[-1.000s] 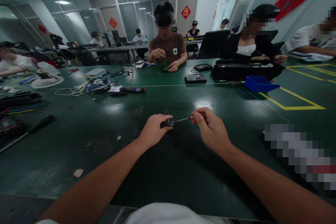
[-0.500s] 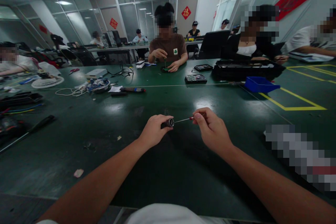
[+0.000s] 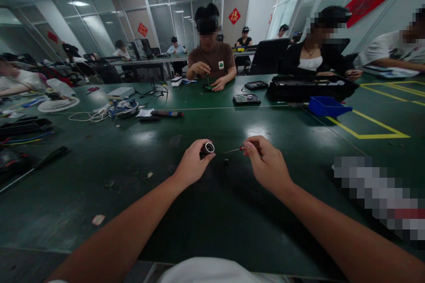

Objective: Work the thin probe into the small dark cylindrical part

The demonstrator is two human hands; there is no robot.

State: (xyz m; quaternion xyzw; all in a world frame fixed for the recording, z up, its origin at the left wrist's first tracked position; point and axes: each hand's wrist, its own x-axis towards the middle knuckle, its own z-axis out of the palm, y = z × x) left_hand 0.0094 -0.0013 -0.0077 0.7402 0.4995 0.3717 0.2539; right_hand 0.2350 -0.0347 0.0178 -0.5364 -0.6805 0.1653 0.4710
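My left hand is closed around a dark cylinder, whose ringed, hollow-looking end faces me. My right hand grips a thin screwdriver by its red handle. The bare shaft points left toward the cylinder, with a gap between tip and cylinder. A small dark piece is on the green table, below the screwdriver's tip.
Farther back are a pen-like tool, a circuit board part, a blue tray and a black casing. A long screwdriver lies left, a blurred object right. A person works opposite.
The cylinder in my left hand has moved away from the screwdriver's tip and turned its open end more toward me. A small dark piece now shows on the table below.
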